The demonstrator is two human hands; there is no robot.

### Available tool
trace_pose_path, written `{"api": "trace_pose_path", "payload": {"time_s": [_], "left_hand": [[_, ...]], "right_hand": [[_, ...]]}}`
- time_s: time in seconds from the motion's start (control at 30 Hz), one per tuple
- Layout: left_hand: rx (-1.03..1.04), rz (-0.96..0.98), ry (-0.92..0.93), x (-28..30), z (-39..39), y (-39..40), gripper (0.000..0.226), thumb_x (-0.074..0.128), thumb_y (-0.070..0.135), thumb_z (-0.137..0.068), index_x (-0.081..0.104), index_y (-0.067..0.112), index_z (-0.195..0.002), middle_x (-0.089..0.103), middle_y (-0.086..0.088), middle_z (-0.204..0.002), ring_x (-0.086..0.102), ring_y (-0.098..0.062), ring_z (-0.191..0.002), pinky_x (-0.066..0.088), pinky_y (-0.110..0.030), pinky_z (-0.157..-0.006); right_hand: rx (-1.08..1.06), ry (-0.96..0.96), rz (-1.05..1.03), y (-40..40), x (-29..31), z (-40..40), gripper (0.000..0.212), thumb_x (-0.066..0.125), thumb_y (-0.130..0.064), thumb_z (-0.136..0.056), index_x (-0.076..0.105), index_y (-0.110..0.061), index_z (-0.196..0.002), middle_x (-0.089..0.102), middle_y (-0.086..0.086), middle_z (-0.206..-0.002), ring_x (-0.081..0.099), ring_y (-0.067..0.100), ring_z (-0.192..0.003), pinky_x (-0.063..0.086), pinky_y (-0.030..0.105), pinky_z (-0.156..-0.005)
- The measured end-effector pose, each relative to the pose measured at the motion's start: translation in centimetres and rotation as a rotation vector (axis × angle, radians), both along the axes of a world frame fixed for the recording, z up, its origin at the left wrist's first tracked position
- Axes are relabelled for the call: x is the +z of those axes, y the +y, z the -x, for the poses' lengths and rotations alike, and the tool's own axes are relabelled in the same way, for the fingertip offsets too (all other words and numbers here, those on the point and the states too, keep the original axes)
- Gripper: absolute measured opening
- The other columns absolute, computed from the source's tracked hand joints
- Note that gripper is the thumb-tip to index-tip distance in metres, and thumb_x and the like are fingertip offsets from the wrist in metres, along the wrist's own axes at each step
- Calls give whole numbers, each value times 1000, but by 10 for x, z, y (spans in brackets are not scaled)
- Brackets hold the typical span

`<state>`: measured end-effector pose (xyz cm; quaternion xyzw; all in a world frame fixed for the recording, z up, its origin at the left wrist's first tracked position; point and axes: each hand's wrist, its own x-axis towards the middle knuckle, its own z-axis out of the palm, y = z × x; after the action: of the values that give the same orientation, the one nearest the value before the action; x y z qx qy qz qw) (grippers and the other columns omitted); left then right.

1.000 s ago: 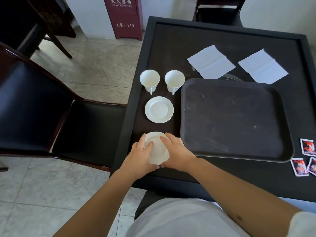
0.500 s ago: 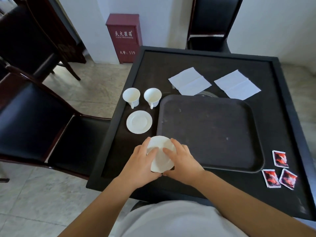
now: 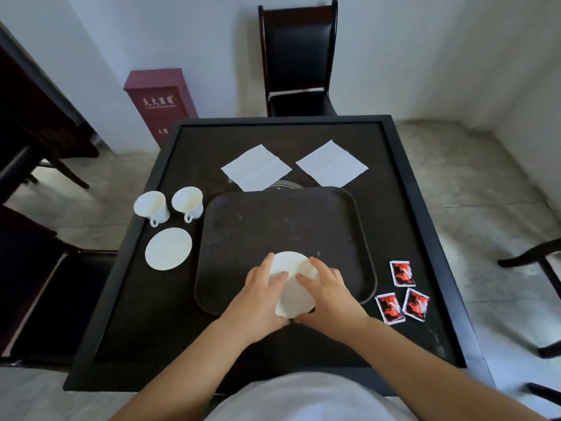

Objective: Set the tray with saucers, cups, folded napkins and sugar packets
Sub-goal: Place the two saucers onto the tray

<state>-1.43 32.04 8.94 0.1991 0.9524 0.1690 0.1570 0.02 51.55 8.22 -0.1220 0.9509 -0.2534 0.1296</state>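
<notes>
A white saucer (image 3: 292, 284) is held over the near edge of the dark tray (image 3: 285, 226). My left hand (image 3: 261, 296) grips its left side and my right hand (image 3: 329, 294) its right side. A second white saucer (image 3: 168, 248) lies on the black table (image 3: 170, 329), left of the tray. Two white cups (image 3: 151, 206) (image 3: 188, 202) stand behind that saucer. Two unfolded white napkins (image 3: 256, 167) (image 3: 332, 163) lie beyond the tray. Three red sugar packets (image 3: 402, 273) (image 3: 389, 308) (image 3: 416, 304) sit to the tray's right.
A black chair (image 3: 299, 59) stands at the table's far side and another (image 3: 39, 287) at the left. A red cabinet (image 3: 159, 101) is against the wall. Part of a further chair (image 3: 543, 268) shows at the right.
Both hands have carried the saucer rightward from the table's left strip to over the tray's near edge. The camera view has shifted so more of the table shows.
</notes>
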Motion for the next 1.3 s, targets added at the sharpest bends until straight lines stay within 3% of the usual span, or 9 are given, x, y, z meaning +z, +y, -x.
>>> {"api": "trace_pose_path", "payload": {"time_s": [0.2,0.57,0.8,0.97,1.3], "left_hand": [[-41,43,61,-4,22,47,80,78,45,-76,28,33,-138,-9,8,-157,16,-27,-139,42,-42,-102],[-15,99,35,-35,86,85,83,79,49,-74,28,34,-138,-2,6,-156,23,-29,-137,43,-43,-102],[-31,57,-51,-62,144,95,82,77,51,-75,28,35,-139,-2,10,-157,21,-29,-139,41,-44,-104],[-43,-8,-113,-84,178,98,80,75,54,-76,31,33,-139,-3,14,-156,16,-27,-139,39,-43,-105],[-25,-120,-89,-118,221,95,74,76,50,-79,45,21,-140,12,-2,-162,17,-25,-144,33,-41,-111]], "right_hand": [[-36,23,-14,44,-5,14,79,76,-49,-77,36,-34,-144,8,-6,-158,10,23,-140,39,39,-105],[-36,-33,-23,76,-35,79,78,73,-50,-80,32,-36,-144,8,-5,-159,14,24,-140,39,43,-107],[-48,-62,4,92,-58,129,77,72,-49,-80,32,-34,-144,7,-7,-157,13,25,-139,36,43,-107],[-69,-128,-8,101,-74,161,74,73,-48,-80,43,-24,-143,7,2,-162,12,27,-138,35,42,-107],[-105,-252,-36,97,-95,216,75,73,-44,-81,42,-20,-144,3,6,-162,13,33,-139,32,43,-110]]}}
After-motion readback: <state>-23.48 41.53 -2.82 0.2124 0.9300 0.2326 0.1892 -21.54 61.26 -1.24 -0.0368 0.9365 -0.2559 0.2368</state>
